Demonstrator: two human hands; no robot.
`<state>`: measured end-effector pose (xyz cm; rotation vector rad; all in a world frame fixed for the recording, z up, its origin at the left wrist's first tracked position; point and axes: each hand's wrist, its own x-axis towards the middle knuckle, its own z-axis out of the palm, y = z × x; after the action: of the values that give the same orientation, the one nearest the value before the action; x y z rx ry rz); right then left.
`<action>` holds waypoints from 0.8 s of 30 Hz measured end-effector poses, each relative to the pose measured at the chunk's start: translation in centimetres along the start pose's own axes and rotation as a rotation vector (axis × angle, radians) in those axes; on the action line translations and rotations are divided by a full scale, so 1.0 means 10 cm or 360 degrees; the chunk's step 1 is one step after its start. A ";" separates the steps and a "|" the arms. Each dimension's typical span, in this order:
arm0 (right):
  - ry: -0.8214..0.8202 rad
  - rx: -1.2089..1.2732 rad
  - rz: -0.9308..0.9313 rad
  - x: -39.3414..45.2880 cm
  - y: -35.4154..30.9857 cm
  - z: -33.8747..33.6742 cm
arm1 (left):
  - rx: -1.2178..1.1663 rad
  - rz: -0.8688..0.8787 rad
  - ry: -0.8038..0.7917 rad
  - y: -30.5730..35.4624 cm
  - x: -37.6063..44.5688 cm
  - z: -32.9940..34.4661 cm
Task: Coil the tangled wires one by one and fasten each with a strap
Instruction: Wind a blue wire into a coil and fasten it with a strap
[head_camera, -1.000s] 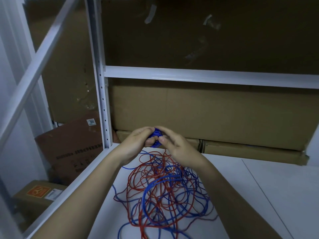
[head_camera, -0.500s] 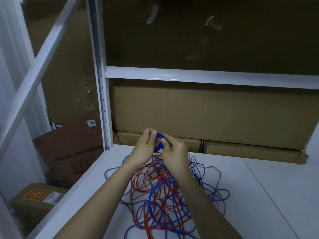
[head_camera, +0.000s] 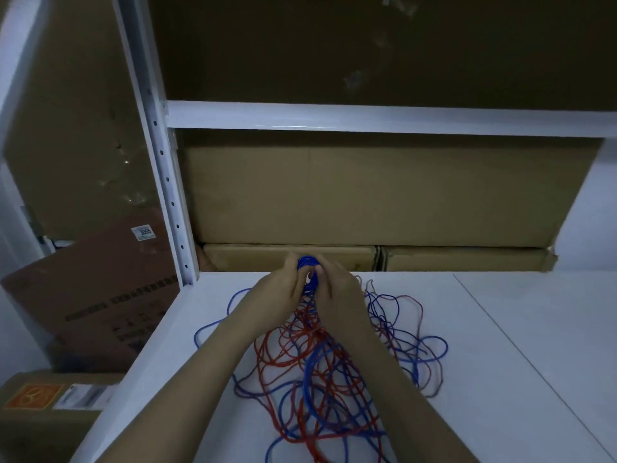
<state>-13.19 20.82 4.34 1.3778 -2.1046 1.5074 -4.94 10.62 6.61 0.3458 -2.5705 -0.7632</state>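
Note:
A tangle of red and blue wires [head_camera: 320, 369] sprawls over the white shelf top [head_camera: 500, 362]. At its far end a small blue coil [head_camera: 307, 264] is held up between both hands. My left hand [head_camera: 278, 289] grips the coil's left side and my right hand [head_camera: 337, 285] pinches its right side. Blue wire runs from the coil down into the tangle. No strap is visible.
Cardboard boxes [head_camera: 367, 188] stand behind the shelf top, close to my hands. A white perforated upright [head_camera: 160, 155] and a crossbeam [head_camera: 367, 118] frame the shelf. Left of the shelf, lower down, lean a brown carton [head_camera: 100, 295] and a labelled box [head_camera: 50, 399].
Both hands with the blue coil have moved farther away toward the boxes, and the view has shifted; more loose loops of wire show on the right of the tangle.

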 end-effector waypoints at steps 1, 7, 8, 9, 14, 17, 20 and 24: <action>-0.0082 -0.0060 0.0055 -0.01 0.04 0.01 | 0.0024 0.0026 -0.0027 -0.01 0.02 0.03; -0.0196 0.0171 0.0371 -0.11 0.16 -0.32 | 0.0146 0.0207 -0.0168 0.16 0.25 0.33; -0.0186 0.0192 0.0431 -0.15 0.17 -0.43 | 0.0137 0.0251 -0.0200 0.25 0.29 0.39; -0.0156 0.0196 0.0478 -0.19 0.20 -0.54 | 0.0130 0.0305 -0.0217 0.34 0.32 0.46; 0.0153 0.0137 0.0670 -0.45 0.36 -1.08 | 0.0117 0.0547 -0.0239 0.85 0.47 0.96; 0.0396 0.0115 0.0669 -0.63 0.53 -1.45 | 0.0143 0.0650 -0.0307 1.25 0.54 1.26; 0.0530 0.0065 0.0655 -0.82 0.72 -1.86 | 0.0165 0.0734 -0.0356 1.68 0.58 1.61; 0.0402 -0.0056 0.0747 -1.06 1.03 -2.62 | 0.0082 0.0794 -0.0424 2.29 0.62 2.11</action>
<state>-24.05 48.84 3.11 0.6571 -2.3721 1.6854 -22.87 36.76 5.72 -0.3997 -2.7479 -0.5854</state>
